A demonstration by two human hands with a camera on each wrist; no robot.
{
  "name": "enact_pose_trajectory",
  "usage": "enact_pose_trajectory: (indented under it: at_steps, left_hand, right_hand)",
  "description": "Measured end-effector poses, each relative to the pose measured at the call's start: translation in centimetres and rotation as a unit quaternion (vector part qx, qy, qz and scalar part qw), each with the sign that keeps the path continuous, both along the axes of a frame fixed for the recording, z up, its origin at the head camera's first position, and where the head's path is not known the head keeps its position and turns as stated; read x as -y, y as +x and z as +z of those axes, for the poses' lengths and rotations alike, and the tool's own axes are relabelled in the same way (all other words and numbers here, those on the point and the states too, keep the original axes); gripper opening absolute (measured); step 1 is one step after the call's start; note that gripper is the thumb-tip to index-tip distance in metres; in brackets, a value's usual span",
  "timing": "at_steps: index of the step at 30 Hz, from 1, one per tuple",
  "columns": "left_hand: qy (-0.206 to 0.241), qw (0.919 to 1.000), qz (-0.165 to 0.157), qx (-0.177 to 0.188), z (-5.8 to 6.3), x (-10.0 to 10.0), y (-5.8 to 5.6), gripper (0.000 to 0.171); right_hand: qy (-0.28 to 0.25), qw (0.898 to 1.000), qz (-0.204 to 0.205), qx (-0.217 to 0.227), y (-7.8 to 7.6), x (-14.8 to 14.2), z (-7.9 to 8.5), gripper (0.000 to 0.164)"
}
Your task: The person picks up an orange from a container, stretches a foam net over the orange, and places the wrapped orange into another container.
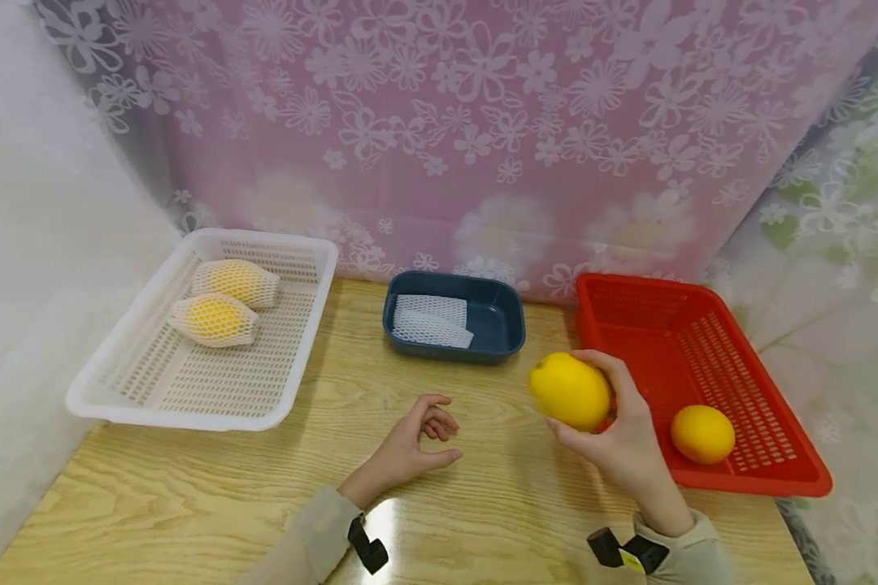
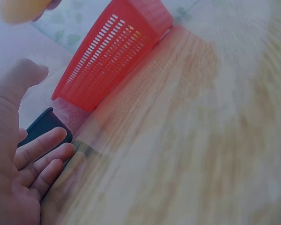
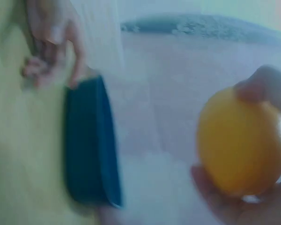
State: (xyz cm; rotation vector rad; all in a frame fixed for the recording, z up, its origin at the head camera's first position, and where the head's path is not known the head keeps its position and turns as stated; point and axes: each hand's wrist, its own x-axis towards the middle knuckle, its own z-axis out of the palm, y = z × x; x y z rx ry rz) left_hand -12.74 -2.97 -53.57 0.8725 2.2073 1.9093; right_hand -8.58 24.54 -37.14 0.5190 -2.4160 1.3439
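Note:
My right hand grips a yellow lemon between thumb and fingers, raised at the left side of the red basket. In the right wrist view the lemon fills much of the right side, the thumb and fingertips around it. A second lemon lies in the red basket. My left hand holds nothing; its fingers are loosely bent above the table, in front of the dark blue tray. In that tray lie white foam net sleeves.
At the left stands a white basket with two lemons in foam nets, one net-wrapped lemon in front of the other. All containers stand on a wooden table. A pink flowered curtain hangs behind it.

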Motion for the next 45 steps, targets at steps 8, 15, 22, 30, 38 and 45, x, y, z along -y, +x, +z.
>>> enact_pose_trajectory:
  at_steps: [8, 15, 22, 30, 38, 45]
  left_hand:
    - [0.003, 0.9999, -0.009, -0.013, -0.1, 0.0, -0.1, 0.078]
    - [0.025, 0.9995, -0.016, -0.011, 0.0, 0.2, 0.0, 0.091]
    - [0.018, 0.9995, -0.02, 0.016, 0.3, 0.5, 0.3, 0.095]
    - [0.061, 0.9947, -0.069, 0.047, 0.3, 0.6, 0.4, 0.075]
    - [0.051, 0.994, -0.044, 0.086, 0.5, 0.5, 0.6, 0.071]
    - [0.03, 0.995, -0.019, 0.093, 3.6, 0.9, 1.3, 0.075]
  right_hand:
    - [-0.136, 0.986, 0.09, 0.015, -1.1, 4.1, -6.0, 0.088]
    - [-0.238, 0.964, 0.112, 0.04, -1.2, 7.0, -10.2, 0.09]
    - [-0.263, 0.954, 0.114, 0.082, -1.0, 9.0, -12.5, 0.091]
    - [-0.293, 0.939, 0.123, 0.131, -1.0, 10.7, -14.0, 0.085]
    - [-0.286, 0.941, 0.105, 0.148, -1.0, 11.3, -15.1, 0.085]
    - [-0.265, 0.945, 0.121, 0.146, -1.4, 11.3, -15.6, 0.086]
